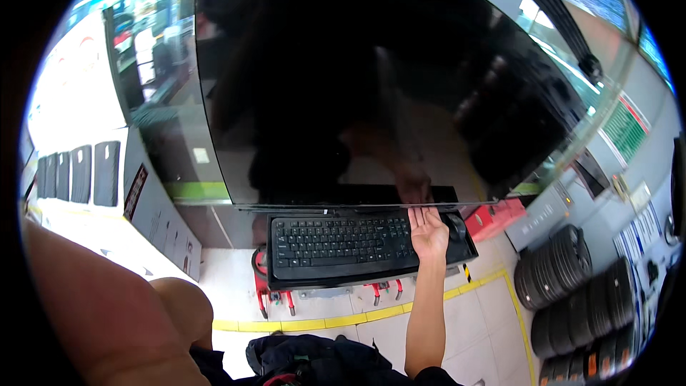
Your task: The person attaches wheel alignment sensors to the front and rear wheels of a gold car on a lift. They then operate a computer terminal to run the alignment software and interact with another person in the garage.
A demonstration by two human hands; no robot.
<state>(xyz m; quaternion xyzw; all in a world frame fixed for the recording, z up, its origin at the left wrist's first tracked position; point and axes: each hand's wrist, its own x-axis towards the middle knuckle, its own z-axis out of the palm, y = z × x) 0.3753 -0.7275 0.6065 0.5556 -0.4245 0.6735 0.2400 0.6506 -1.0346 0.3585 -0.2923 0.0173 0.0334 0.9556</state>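
My right hand is palm up over the right end of a black keyboard, its fingers stretched out and reaching to the lower edge of a large dark screen. Nothing shows in the palm. The fingertips meet that edge, and whether they press on it is hard to tell. A black mouse sits just right of the hand, on the same black tray as the keyboard. My left arm is bent close at the lower left; its hand is out of the picture.
Red metal legs show under the tray, near a yellow floor line. A red box stands right of the tray. Stacked tyres fill the lower right. Boxes stand at the left, and a green-and-white sheet hangs at the right.
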